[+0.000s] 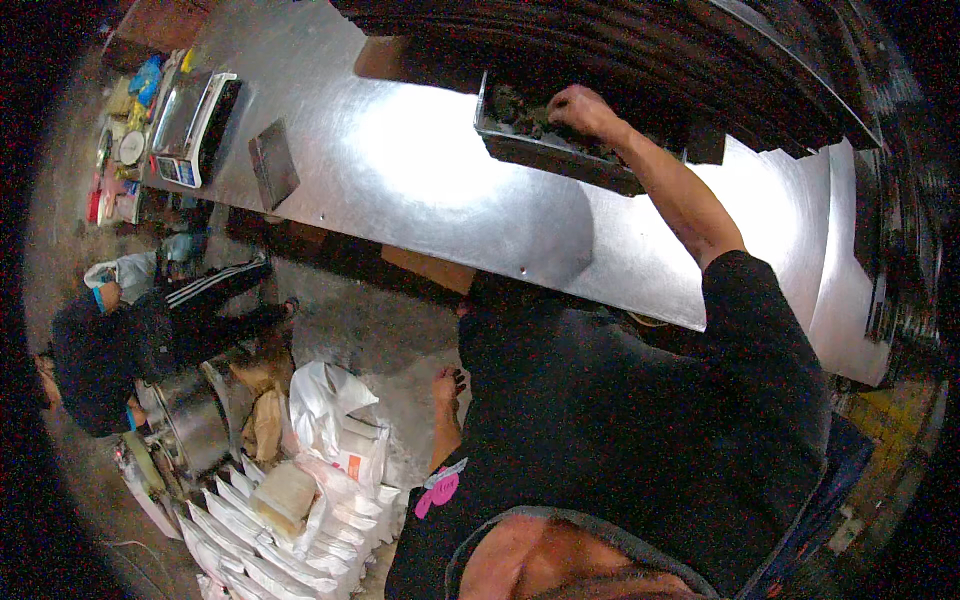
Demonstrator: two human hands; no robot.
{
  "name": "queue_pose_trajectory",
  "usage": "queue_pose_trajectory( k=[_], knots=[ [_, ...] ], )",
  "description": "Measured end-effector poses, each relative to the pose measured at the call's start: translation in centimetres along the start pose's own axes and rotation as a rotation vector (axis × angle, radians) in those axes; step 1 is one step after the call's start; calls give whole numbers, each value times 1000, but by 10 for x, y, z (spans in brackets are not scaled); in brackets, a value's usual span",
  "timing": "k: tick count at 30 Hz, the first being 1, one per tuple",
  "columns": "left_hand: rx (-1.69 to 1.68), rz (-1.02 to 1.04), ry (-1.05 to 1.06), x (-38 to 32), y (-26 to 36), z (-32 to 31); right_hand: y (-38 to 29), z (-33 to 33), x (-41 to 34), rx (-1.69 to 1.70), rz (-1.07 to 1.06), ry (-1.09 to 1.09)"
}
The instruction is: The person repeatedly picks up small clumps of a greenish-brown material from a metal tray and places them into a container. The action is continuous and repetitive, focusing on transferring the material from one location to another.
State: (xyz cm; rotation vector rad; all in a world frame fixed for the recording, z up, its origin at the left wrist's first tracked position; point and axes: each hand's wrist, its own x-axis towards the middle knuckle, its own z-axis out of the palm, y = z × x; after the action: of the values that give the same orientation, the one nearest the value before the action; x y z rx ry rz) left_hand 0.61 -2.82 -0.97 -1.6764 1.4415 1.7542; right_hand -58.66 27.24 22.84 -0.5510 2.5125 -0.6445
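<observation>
My right hand [585,112] reaches over a long metal pan [555,146] at the far side of the steel table [420,217]. Its fingers are curled down at dark, lumpy stuff [517,109] inside the pan. Whether anything is pinched between those fingers is hidden by the hand itself. My left hand [449,384] hangs low beside my body, away from the table, above the concrete floor. Its fingers are loosely bent, and nothing shows in them.
Dark stacked trays or pans [600,45] line the table's far side. On the left are a flat metal plate [274,165] and a digital scale [187,135]. Another person [97,352] bends near a metal mixing bowl [195,420]. White sacks [285,540] are piled behind on the left.
</observation>
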Motion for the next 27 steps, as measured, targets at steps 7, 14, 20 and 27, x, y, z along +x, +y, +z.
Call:
queue_pose_trajectory(
  k=[7,14,20,27],
  knots=[
    [11,22,-24,9,8,-5,-10,1,-7,1529,109,278],
    [39,38,-17,-13,18,6,-30,6,9,252,99,450],
    [32,18,-28,10,-13,-15,-18,-6,1,195,-24,341],
    [30,-9,-104,13,-7,4,11,-4,-8,-65,-153,485]
  ],
)
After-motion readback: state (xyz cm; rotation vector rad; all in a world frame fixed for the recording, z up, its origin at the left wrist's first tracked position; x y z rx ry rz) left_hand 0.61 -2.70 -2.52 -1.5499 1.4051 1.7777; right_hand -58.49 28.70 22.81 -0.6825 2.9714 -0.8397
